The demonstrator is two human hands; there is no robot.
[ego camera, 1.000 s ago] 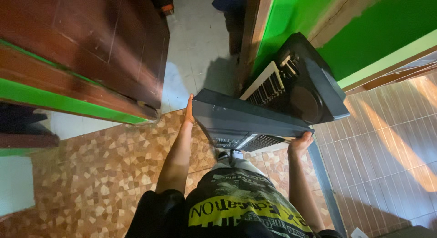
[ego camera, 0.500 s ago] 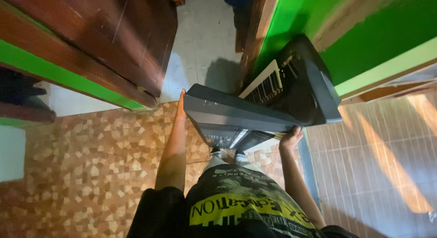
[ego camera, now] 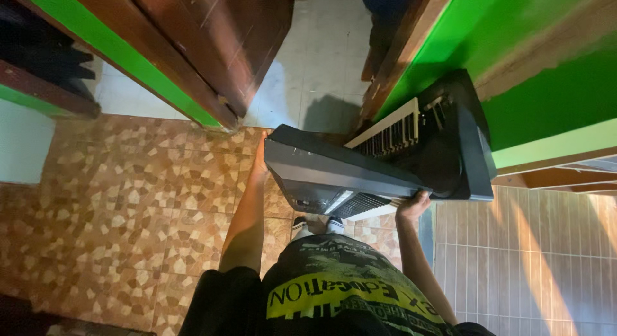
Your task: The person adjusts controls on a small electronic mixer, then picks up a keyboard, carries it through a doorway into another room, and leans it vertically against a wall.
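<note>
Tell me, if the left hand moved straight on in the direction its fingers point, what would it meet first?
Probably the brown wooden door. The left hand, gripping the keyboard end, points that way, though depth is unclear.

A brown wooden door (ego camera: 212, 47) stands beside green walls (ego camera: 514, 60).
</note>
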